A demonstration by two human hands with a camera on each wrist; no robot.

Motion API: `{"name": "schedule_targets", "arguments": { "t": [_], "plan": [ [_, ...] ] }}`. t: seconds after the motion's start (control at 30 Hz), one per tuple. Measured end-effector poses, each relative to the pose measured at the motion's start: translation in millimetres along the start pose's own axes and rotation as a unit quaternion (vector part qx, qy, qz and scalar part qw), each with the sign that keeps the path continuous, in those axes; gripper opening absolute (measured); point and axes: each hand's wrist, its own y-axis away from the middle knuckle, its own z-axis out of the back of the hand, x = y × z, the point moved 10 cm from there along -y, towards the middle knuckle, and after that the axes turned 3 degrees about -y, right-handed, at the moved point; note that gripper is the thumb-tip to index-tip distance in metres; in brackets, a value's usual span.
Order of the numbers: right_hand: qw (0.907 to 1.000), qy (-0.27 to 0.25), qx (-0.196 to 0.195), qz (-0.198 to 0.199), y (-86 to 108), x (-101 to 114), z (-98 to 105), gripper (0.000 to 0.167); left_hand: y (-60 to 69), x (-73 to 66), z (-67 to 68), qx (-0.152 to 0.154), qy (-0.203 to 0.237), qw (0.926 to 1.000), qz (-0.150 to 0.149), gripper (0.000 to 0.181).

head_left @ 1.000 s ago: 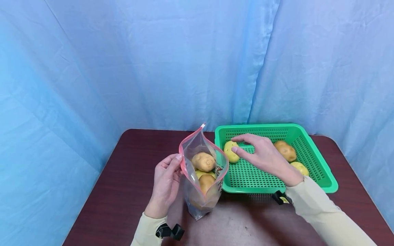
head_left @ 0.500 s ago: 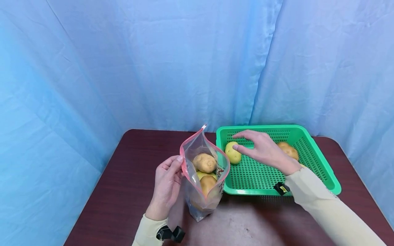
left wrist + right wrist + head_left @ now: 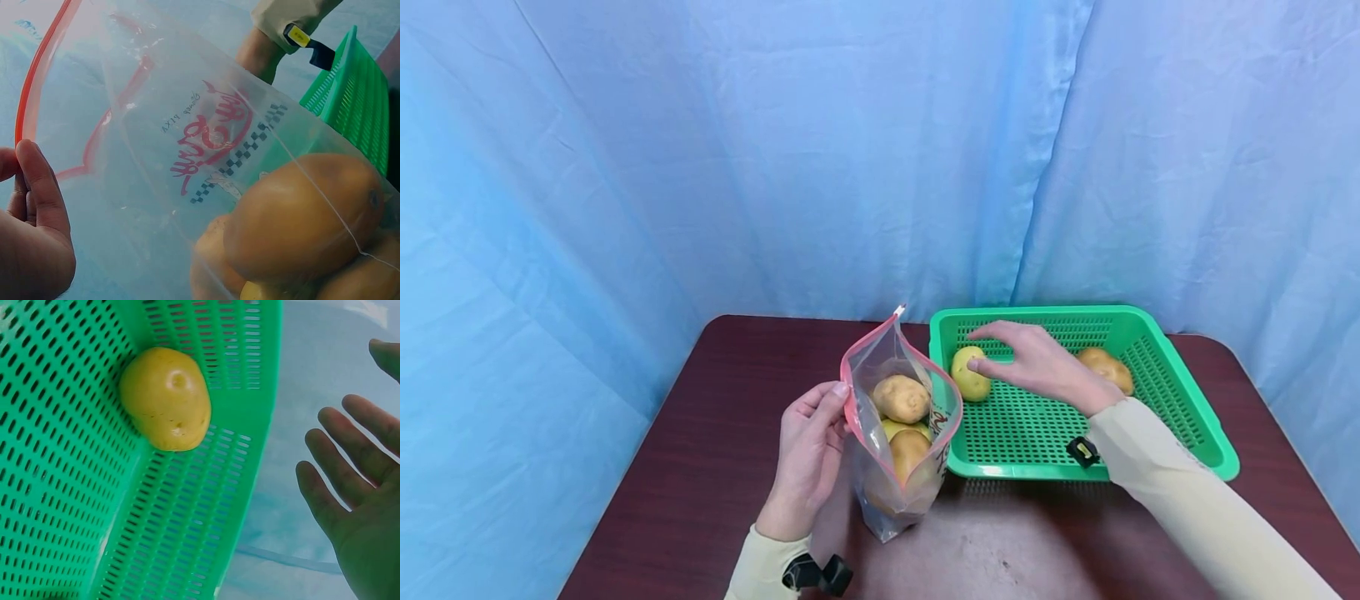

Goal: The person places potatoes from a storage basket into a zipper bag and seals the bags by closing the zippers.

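Left hand fingers pinched the pink rim of the clear bag, on the worktop, potatoes inside. Right hand fingers stood wide above the green basket; the right wrist view showed a gap to the yellow potato at left. A sleeve crossed the basket's near-right part. The left wrist view showed red script, illegible.

Basket is reading solid green, rows of slots and holes patterning it. Inside basket: yellow potato is showing at left end, brown potato at right. Left of basket: bag is running translucent, pink edging its mouth, carrying red lettering and dark checkered bands; bagged potatoes are showing tan, yellow, brown. Under basket: table is reading dark reddish-brown. Behind basket: curtain is shading blue to lavender.
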Motion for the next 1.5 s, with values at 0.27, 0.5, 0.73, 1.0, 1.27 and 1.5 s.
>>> {"name": "schedule_targets", "arguments": {
  "t": [0.27,0.5,0.73,1.0,1.27,1.5],
  "plan": [
    [0.9994,0.011,0.031,-0.011,-5.2,-13,-17,0.057,0.7,0.4,0.5,-0.001,-0.003,1.0000,0.001,0.017],
    [0.9983,0.030,0.050,-0.011,-10.9,-26,-30,0.061,0.0,0.0,0.4,-0.005,-0.002,1.0000,0.001,0.019],
    [0.9974,0.032,0.062,-0.018,-14.4,-40,-42,0.063,0.4,-0.1,0.0,-0.004,0.001,1.0000,0.002,0.018],
    [0.9965,0.037,0.069,-0.029,-15.4,-51,-54,0.068,1.8,1.7,-1.9,0.001,0.001,1.0000,0.002,0.019],
    [0.9956,0.052,0.074,-0.022,-18.3,-55,-65,0.079,1.5,2.8,-1.9,0.002,0.003,1.0000,0.002,0.018],
    [0.9952,0.061,0.075,-0.015,-18.9,-59,-68,0.083,1.8,2.7,-3.1,0.005,0.002,1.0000,-0.001,0.018]
  ]
}}
